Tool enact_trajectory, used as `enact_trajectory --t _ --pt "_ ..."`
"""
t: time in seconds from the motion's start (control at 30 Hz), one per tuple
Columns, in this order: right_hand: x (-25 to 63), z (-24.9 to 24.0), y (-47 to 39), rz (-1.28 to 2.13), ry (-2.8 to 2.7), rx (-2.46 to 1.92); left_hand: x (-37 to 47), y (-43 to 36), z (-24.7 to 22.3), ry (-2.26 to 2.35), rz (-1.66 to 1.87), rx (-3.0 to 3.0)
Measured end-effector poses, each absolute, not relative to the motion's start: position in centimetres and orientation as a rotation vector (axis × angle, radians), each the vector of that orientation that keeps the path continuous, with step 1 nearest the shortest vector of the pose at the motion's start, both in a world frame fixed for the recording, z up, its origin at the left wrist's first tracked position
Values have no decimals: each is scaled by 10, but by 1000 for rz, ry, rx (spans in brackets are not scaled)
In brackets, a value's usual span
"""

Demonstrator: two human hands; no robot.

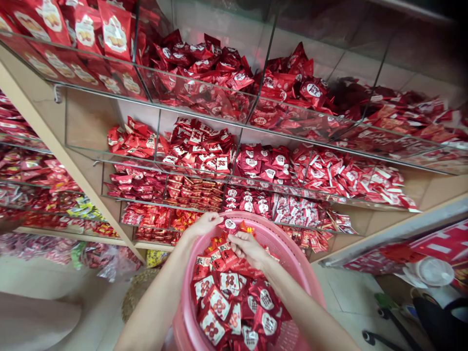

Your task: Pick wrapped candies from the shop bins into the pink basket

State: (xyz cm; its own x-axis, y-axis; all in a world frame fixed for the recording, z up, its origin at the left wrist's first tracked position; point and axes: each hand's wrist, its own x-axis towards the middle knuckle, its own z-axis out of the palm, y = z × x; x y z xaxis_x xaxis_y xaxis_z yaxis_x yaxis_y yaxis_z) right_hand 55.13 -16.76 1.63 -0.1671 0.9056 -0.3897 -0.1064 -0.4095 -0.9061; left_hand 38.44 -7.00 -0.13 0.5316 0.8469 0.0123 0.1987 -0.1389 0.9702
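Observation:
A pink plastic basket (314, 280) stands in front of me, heaped with red and white wrapped packets (219, 306). At its far rim my left hand (206, 225) is closed, with its fingertips pinching the edge of a small dark red packet (230, 224) that has a white oval label. My right hand (248, 247) reaches over the heap, just below that packet. Its fingers are curled together, and whatever lies between them is hidden. Under the right hand lie red packets with black lettering (218, 258).
Shelves with clear divided bins rise ahead, full of red packets (204, 146). More stocked shelves (40, 170) are at left. A woven basket (137, 292) sits on the floor left of the pink one. At lower right are a clear plastic container (433, 272) and black legs with castors (391, 321).

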Motion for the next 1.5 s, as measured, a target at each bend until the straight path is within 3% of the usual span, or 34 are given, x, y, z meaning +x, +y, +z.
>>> enact_trajectory --t 0.27,1.5 --pt "562 25 -165 1792 -1110 -1290 380 -72 1 889 686 1601" --pt "566 21 -163 1600 -1234 -1373 370 -69 7 798 652 1591"
